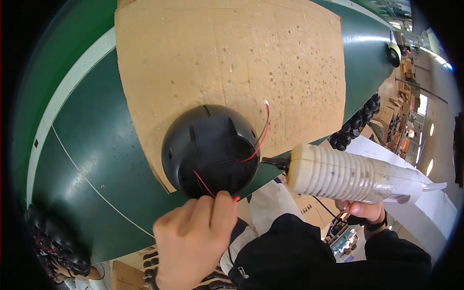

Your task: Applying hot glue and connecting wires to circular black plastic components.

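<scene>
A round black plastic shell sits with its hollow side up at the near edge of a cardboard sheet. One red-and-dark wire pair rises from its right side, the end bare and pale. A second red wire inside the shell runs to the fingertips of my left hand, which are pinched together at the near rim; a red tip shows beyond them. My right hand is wrapped round the handle of a white ribbed glue gun. Its dark nozzle points left, just off the shell's right side, and a translucent stick protrudes from its back.
Worn cardboard covers part of the green table. Black shells are piled at the lower left, near another person's hands, and more black shells lie at the right edge. A white surface stands beneath the glue gun.
</scene>
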A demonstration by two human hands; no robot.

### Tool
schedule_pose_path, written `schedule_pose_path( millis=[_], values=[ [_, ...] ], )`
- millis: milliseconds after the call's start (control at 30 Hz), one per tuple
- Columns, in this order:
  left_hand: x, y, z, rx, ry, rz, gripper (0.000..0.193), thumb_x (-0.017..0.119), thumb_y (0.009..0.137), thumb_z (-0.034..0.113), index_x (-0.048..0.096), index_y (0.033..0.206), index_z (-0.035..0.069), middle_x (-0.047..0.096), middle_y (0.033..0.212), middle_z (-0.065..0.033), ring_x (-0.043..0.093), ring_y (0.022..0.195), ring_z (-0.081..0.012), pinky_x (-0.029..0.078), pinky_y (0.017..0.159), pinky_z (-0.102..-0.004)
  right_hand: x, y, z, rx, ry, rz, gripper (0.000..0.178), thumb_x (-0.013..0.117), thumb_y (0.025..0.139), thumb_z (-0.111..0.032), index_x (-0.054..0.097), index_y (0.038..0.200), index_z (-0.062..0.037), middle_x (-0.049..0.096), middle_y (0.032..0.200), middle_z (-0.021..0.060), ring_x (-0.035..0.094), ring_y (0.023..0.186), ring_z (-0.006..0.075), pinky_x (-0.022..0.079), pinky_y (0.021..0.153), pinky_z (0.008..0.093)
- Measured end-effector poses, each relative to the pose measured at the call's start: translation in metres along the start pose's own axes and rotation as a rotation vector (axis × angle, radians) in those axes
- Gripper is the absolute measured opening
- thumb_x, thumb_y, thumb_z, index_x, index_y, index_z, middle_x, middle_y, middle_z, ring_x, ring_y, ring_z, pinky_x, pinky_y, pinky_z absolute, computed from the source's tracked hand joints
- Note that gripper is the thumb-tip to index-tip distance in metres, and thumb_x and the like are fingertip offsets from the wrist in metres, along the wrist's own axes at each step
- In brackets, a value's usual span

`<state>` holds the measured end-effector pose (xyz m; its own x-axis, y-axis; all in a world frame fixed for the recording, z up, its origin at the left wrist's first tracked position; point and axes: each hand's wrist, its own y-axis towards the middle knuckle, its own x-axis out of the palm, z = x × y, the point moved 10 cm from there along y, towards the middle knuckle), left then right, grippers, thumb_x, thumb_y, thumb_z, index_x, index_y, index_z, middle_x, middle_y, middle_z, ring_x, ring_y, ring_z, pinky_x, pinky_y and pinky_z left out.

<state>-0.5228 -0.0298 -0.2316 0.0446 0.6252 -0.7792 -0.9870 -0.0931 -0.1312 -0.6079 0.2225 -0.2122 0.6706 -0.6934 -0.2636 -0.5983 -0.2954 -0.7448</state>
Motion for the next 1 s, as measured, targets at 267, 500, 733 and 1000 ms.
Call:
schedule_pose_path(
  millis=[267,500,733,1000],
  values=[
    [-0.002,-0.008,-0.015,0.085,-0.071,-0.1,0.023,0.075,0.062,0.01,0.06,0.079,0.005,0.049,0.072,-0.0058,0.053,0.063,-0.0234,0.042,0.049,-0.0343,0.067,0.023,-0.05,-0.332,-0.272,-0.434,0.037,0.069,0.08,-0.026,0.06,0.102,0.0022,0.062,0.101,0.0141,0.061,0.093,0.0279,0.049,0.076,0.0362],
    [0.002,-0.029,-0.011,0.244,-0.1,0.072,0.021,0.067,0.058,0.011,0.062,0.078,0.005,0.049,0.066,-0.0045,0.049,0.058,-0.0189,0.038,0.047,-0.0295,0.108,0.03,-0.067,-0.379,-0.383,-0.564,0.026,0.064,0.081,-0.013,0.061,0.099,0.0057,0.065,0.103,0.019,0.067,0.091,0.0329,0.055,0.074,0.0359],
    [0.011,-0.038,-0.006,0.273,-0.176,0.296,0.007,0.065,0.071,0.004,0.062,0.074,0.01,0.039,0.06,0.0028,0.041,0.051,-0.0097,0.026,0.042,-0.022,0.11,0.033,-0.064,-0.306,-0.561,-0.552,0.023,0.066,0.08,-0.012,0.062,0.096,0.0035,0.066,0.096,0.0155,0.068,0.085,0.0302,0.054,0.071,0.0346],
    [0.014,-0.042,-0.017,0.268,-0.213,0.36,0.01,0.064,0.066,0.006,0.065,0.077,0.008,0.051,0.065,0.0018,0.046,0.052,-0.0088,0.029,0.041,-0.02,0.112,0.034,-0.066,-0.318,-0.612,-0.534,0.021,0.066,0.08,-0.01,0.062,0.095,0.0027,0.066,0.093,0.0136,0.068,0.077,0.0266,0.054,0.065,0.0306]
  ],
)
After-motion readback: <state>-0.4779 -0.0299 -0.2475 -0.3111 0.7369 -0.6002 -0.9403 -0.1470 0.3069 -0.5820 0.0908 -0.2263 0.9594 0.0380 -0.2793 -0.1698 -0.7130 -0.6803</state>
